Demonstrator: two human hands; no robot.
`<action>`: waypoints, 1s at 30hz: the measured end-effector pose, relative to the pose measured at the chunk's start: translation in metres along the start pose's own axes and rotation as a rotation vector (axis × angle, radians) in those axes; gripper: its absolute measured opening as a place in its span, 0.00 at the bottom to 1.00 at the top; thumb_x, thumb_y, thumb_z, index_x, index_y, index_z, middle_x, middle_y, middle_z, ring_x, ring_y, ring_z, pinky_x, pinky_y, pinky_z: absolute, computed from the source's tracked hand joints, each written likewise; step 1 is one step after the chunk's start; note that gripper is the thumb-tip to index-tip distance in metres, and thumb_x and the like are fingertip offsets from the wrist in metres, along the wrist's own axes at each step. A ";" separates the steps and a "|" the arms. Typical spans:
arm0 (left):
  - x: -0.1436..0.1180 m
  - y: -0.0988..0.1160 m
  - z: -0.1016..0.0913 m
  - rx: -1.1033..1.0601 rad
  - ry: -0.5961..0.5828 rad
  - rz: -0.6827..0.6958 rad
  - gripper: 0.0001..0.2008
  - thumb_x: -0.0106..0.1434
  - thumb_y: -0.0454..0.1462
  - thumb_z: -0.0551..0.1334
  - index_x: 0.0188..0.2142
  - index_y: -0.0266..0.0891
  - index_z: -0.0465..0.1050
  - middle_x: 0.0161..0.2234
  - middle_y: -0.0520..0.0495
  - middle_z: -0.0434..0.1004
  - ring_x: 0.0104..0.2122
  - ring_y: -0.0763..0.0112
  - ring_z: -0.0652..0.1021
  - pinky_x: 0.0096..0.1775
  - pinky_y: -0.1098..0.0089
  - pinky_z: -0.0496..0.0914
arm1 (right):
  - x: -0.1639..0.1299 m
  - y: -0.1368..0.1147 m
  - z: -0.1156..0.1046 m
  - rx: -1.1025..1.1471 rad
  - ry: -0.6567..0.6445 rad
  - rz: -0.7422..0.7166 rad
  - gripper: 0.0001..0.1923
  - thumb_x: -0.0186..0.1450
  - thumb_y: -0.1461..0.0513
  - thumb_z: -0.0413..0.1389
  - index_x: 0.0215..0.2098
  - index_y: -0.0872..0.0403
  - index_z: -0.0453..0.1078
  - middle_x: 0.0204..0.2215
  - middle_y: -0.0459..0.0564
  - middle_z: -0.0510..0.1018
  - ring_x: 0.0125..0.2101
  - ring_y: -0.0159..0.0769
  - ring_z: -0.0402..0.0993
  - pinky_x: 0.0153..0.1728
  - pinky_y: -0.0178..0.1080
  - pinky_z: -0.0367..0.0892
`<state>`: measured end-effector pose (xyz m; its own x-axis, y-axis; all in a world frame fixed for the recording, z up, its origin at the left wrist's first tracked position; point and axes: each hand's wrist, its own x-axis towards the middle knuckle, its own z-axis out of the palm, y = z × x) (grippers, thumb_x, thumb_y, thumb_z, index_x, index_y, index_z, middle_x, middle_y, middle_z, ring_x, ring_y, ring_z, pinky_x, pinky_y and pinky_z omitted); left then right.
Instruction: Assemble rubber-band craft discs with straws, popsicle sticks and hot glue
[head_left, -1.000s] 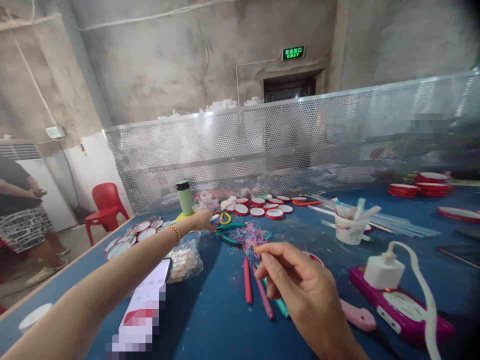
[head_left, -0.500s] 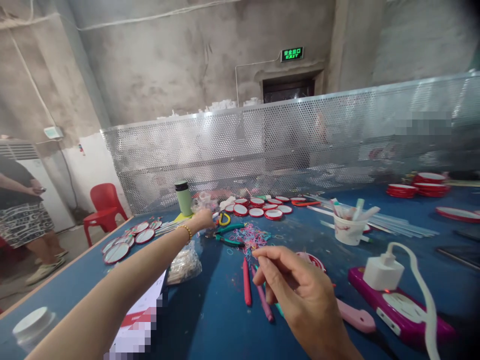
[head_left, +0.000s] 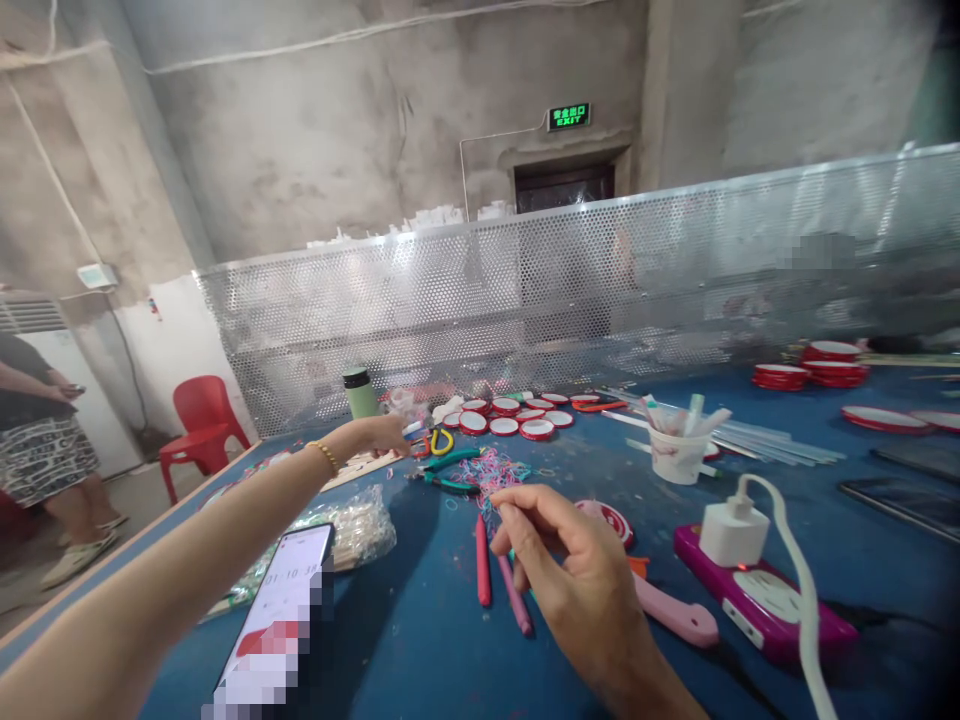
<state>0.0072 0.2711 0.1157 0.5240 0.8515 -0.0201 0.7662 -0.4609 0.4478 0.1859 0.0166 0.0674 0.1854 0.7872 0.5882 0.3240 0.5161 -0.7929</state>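
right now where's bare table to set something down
Bare blue tabletop lies in front, between the black smartphone and the red stick. Another patch lies between the white paper cup and red-rimmed round discs. Crowded: the coloured rubber-band pile, where the left hand reaches.

The worktop [head_left: 420,640] looks like matt blue cloth or felt, slightly fuzzy, edged in bare wood. Behind it, the screen [head_left: 600,280] is perforated sheet metal with a dull silver sheen. On the worktop, the power strip [head_left: 757,600] is glossy magenta plastic, its charger [head_left: 733,532] smooth white plastic. The bag [head_left: 352,530] beside the phone [head_left: 281,620] is clear, crinkled, shiny film; the phone's glass face is glossy. Near the left hand [head_left: 386,435], the bottle [head_left: 360,395] is matt green. The left wrist wears a beaded, metallic gold bracelet [head_left: 326,455]. The wall [head_left: 337,130] above the screen is rough, bare concrete.
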 end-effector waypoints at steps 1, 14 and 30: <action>-0.013 0.009 -0.002 -0.033 -0.062 -0.013 0.08 0.45 0.37 0.69 0.21 0.35 0.72 0.13 0.52 0.63 0.13 0.78 0.62 0.16 0.74 0.57 | 0.001 0.001 0.001 0.015 0.011 0.015 0.12 0.68 0.55 0.51 0.39 0.53 0.71 0.23 0.44 0.75 0.16 0.27 0.69 0.18 0.30 0.66; -0.126 0.080 0.044 -0.998 -0.576 0.136 0.14 0.53 0.41 0.70 0.33 0.36 0.69 0.17 0.60 0.62 0.11 0.86 0.57 0.15 0.79 0.51 | 0.007 0.007 0.008 0.319 -0.100 0.242 0.16 0.63 0.50 0.57 0.37 0.56 0.69 0.16 0.39 0.68 0.12 0.27 0.66 0.11 0.29 0.61; -0.114 0.075 0.050 -1.326 -0.136 0.048 0.08 0.62 0.36 0.62 0.36 0.32 0.75 0.33 0.37 0.81 0.33 0.63 0.81 0.36 0.67 0.75 | 0.007 0.001 0.008 0.332 0.032 0.200 0.16 0.59 0.51 0.61 0.35 0.55 0.71 0.16 0.39 0.69 0.11 0.24 0.59 0.11 0.29 0.58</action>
<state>0.0236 0.1273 0.1066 0.6320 0.7742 -0.0340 -0.1522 0.1670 0.9741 0.1807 0.0257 0.0693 0.2453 0.8751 0.4173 -0.0386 0.4389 -0.8977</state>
